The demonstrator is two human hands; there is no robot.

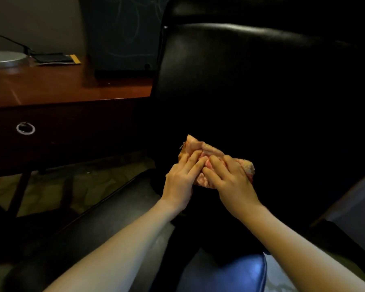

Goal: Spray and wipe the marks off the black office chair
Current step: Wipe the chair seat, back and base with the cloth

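Cloth [200,147], pink and orange, is bunched up low on the back of the black chair [230,81]. Both hands are on it. The left hand [180,182] lies on the left part of the cloth with its fingers straight and pushes it on the chair. The right hand [230,182] is just beside it, and the fingertips of the two hands meet. Its fingers bend over the cloth and hold it, and a bit of cloth sticks out past the right side of the hand. The thumbs are hidden. The chair is dark, so marks on it are hard to see. A brown desk [61,85] is to the left of the chair. A drawer under it has a ring [25,128]. A blue seat [230,275] is at the bottom.
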